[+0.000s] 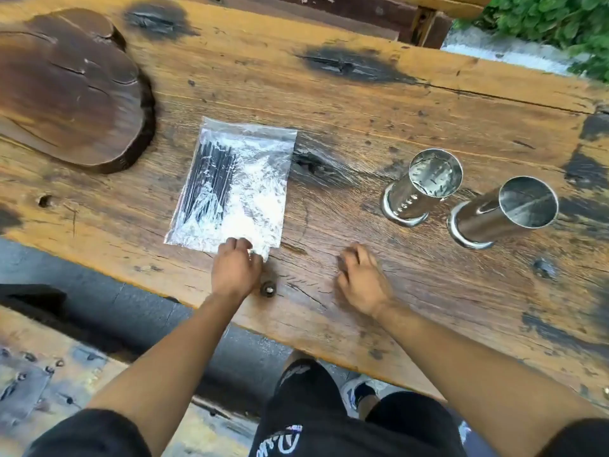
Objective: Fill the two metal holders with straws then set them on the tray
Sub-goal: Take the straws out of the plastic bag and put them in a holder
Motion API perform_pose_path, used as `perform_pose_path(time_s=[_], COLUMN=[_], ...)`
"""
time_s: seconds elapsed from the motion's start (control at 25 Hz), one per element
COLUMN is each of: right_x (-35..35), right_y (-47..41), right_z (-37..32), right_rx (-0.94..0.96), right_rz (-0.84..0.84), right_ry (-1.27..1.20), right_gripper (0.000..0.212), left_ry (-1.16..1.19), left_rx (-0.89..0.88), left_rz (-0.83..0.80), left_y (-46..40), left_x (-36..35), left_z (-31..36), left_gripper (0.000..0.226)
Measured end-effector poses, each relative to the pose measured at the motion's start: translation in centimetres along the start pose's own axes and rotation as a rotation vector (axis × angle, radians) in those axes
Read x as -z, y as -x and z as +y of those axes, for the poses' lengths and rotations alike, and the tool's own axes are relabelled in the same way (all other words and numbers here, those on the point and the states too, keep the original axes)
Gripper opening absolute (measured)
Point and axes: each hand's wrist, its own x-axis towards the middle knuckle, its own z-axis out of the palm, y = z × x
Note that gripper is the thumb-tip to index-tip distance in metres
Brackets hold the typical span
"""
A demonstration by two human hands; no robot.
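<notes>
A clear plastic bag [244, 179] lies flat on the wooden table, with a bundle of black straws [211, 173] inside along its left side. My left hand [235, 267] pinches the bag's near right corner. My right hand [359, 278] rests on the bare wood to the right of the bag, fingers loosely curled, holding nothing. Two shiny metal holders stand upright and empty at the right: one [423, 188] closer to the bag, the other [504, 211] beside it. A dark round wooden slab tray [69, 90] sits at the far left.
The wooden table [362, 127] has dark burn marks and knots. Its near edge runs diagonally in front of me, with a bench [49, 374] below left. Green plants [560, 18] grow beyond the far right corner.
</notes>
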Motion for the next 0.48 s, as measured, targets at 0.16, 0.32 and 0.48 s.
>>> perform_pose_path(time_s=[0.16, 0.32, 0.48], right_x=[-0.6, -2.5, -3.8], right_y=[-6.6, -10.8, -11.6], right_z=[-0.9, -1.2, -1.0], right_rx=[-0.075, -0.078, -0.125], right_rz=[0.163, 0.206, 0.242], right_ry=[0.096, 0.158, 0.205], right_gripper=[0.064, 0.065, 0.066], left_ry=[-0.066, -0.110, -0.147], left_rx=[-0.011, 0.026, -0.012], left_rz=[0.236, 0.159, 0.100], left_y=[-9.0, -14.5, -16.6], left_x=[2.3, 2.0, 1.1], left_z=[-2.7, -4.6, -5.3], left_gripper=[0.050, 0.079, 0.085])
